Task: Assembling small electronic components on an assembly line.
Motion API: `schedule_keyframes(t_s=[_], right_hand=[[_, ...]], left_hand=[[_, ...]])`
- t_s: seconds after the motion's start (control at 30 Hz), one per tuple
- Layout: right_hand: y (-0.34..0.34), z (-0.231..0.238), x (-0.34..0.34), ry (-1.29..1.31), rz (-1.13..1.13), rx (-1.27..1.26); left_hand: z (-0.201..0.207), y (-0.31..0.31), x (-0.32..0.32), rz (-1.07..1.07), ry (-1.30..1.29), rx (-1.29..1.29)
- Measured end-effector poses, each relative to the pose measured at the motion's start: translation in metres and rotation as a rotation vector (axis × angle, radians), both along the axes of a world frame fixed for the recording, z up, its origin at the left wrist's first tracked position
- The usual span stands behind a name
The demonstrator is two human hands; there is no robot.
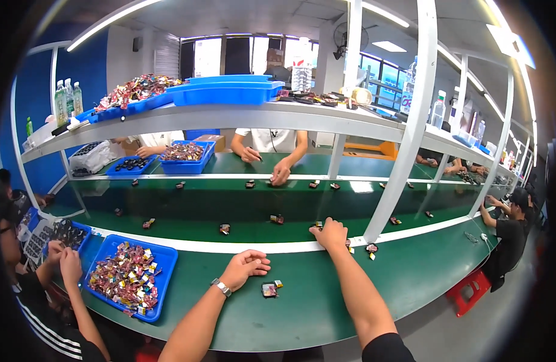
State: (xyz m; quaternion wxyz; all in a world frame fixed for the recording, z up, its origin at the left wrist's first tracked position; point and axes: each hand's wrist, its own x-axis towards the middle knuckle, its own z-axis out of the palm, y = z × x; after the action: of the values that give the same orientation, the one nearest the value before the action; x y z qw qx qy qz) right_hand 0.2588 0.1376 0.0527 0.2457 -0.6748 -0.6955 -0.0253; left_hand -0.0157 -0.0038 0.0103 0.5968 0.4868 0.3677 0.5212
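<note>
My left hand (246,269), with a metal-banded watch on its wrist, hovers over the green table (230,326). Its fingers are loosely bent and apart, holding nothing. Beside it on the tabletop lies a small electronic part (269,289), silver with a yellow-and-white tab. My right hand (331,234) reaches across the white rail (266,247) to the green belt (187,211). Thumb and fingers close on another small dark electronic part (316,227), partly hidden by them. Just right of that hand, two similar parts, one of them a dark piece (371,248), sit on the rail.
A blue tray (171,256) heaped with small parts stands at left, beside a co-worker's hands (67,259). Several parts dot the belt. White posts (405,133) carry a shelf (230,114) with blue bins. Opposite, another person's hand (281,173) touches the belt. A red stool (469,294) stands right.
</note>
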Motion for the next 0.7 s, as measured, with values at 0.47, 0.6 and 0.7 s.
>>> schedule_keyframes(t_s=[0.47, 0.6, 0.7], right_hand=[[-0.099, 0.028, -0.046, 0.281, 1.012, -0.11], [-0.115, 0.024, -0.059, 0.268, 0.987, -0.102], [-0.114, 0.008, -0.064, 0.358, 1.015, 0.181]], left_hand=[[0.005, 0.006, 0.0, -0.124, -0.076, -0.106], [0.005, 0.005, 0.002, -0.209, -0.031, -0.068], [0.006, 0.002, 0.006, -0.15, -0.081, -0.052]])
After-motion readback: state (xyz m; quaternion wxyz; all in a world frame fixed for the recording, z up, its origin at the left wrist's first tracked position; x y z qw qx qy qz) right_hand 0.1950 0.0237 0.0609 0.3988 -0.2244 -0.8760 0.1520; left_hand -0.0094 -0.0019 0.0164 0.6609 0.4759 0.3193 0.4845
